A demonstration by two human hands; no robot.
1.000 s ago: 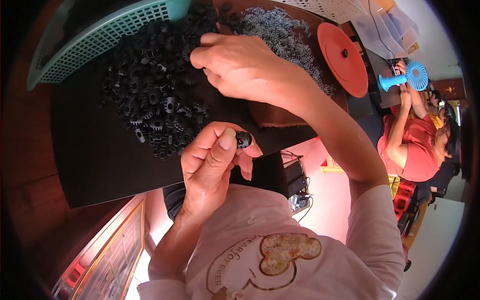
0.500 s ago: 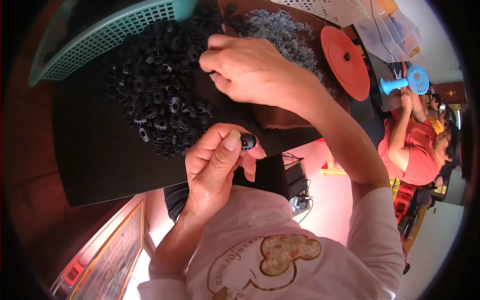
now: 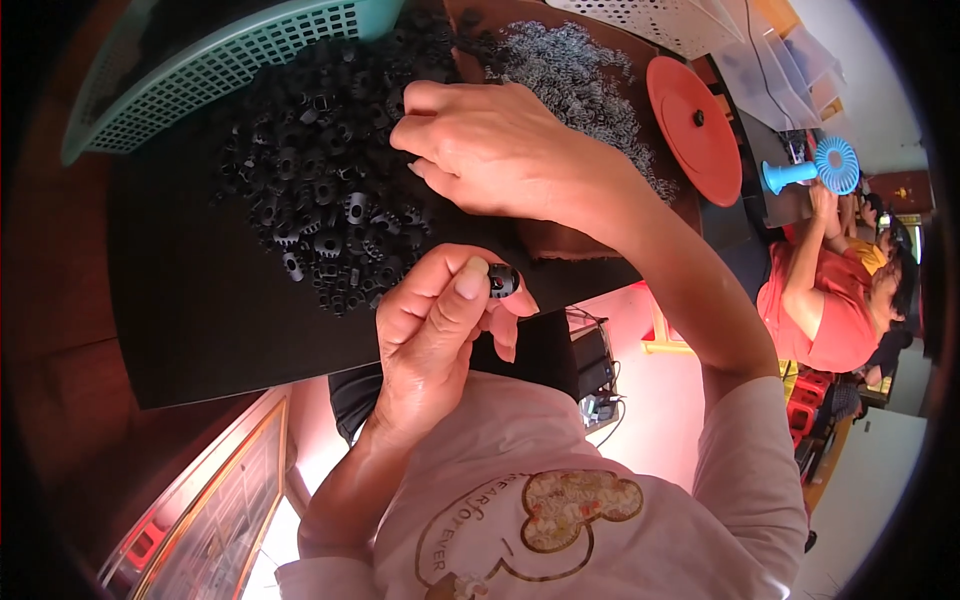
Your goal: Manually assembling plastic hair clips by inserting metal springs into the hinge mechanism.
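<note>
Two hands apart: left hand [image 3: 435, 330] pinches one black gear [image 3: 502, 281] for inspection, right hand [image 3: 490, 150] rummages the gear pile [image 3: 320, 200] mid-table.

A dark brown table [image 3: 60, 300] carries a black mat [image 3: 200, 310]. On the mat lie a heap of small black toothed parts [image 3: 320, 190] and, just beside it to the right, a heap of small grey metal springs [image 3: 580, 75]. At the mat's far left corner sits a teal mesh basket [image 3: 200, 70], and at the right a round red lid [image 3: 695, 125]
</note>
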